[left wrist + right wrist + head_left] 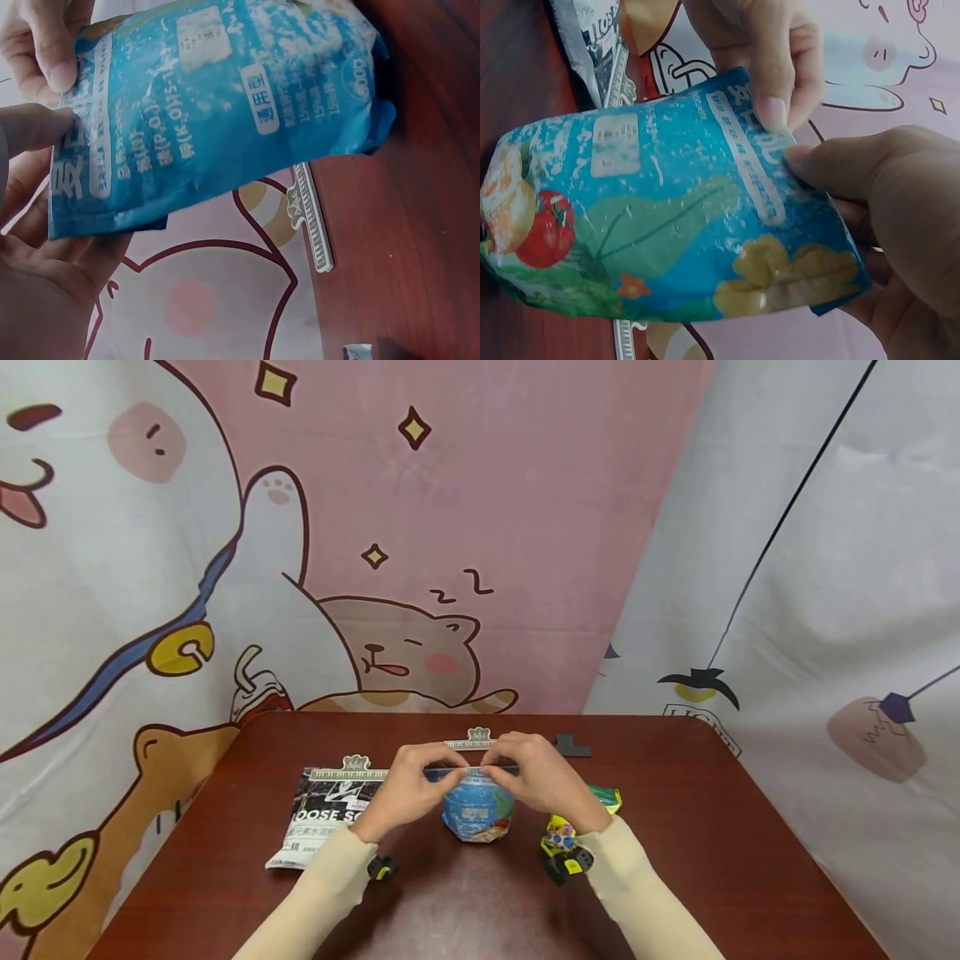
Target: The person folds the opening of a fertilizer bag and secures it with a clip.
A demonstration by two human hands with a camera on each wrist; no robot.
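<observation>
Between my hands is a blue fertilizer bag with printed vegetables and white Chinese lettering. My left hand pinches its top edge between thumb and fingers. Close beside it, my right hand pinches the same edge, and the two thumbs nearly meet at the middle. In the left wrist view the bag shows its lettered face, with the thumb over the top strip. The right wrist view shows the tomato and leaf print on the bag, its body full and bulging below the flat top.
Left of my hands lies a black-and-white bag with an ornate clip along its top. A similar clip lies behind the blue bag. A dark clip is at the back right. A yellow-green packet lies partly under my right forearm.
</observation>
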